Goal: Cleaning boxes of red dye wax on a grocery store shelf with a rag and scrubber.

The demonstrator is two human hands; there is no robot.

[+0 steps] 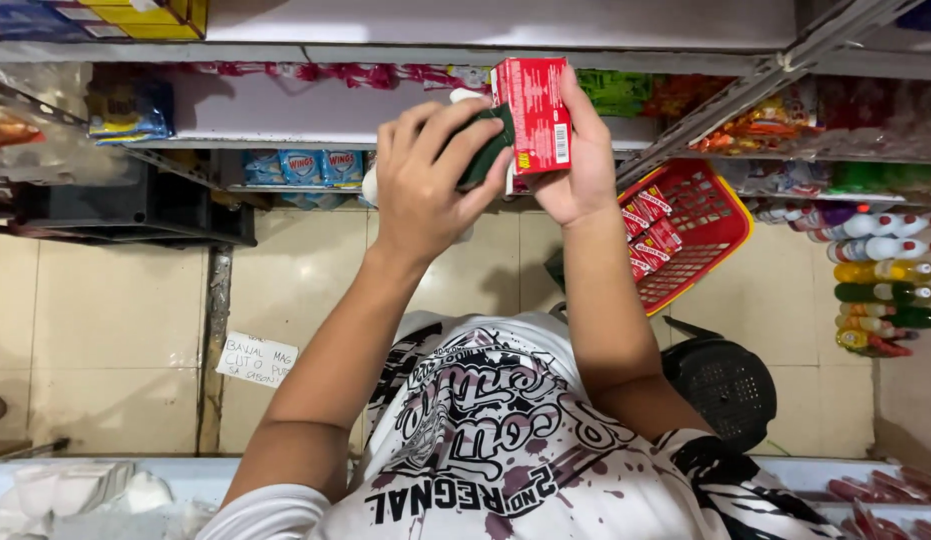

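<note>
My right hand (577,172) is raised in front of me and grips a small red carton (533,112) by its lower part, holding it upright. My left hand (425,175) is closed around a dark green object (487,148) and presses it against the carton's left side. A bit of white shows behind the fingers. What the green object is cannot be told. Both forearms rise from my printed white shirt (485,440) at the bottom of the view.
A red plastic basket (713,232) with several similar red cartons sits on the tiled floor at the right, beside a black stool (727,388). Shelves hold coloured bottles (885,285) at right and blue packets (300,166) ahead. A handwritten paper note (257,360) lies at left.
</note>
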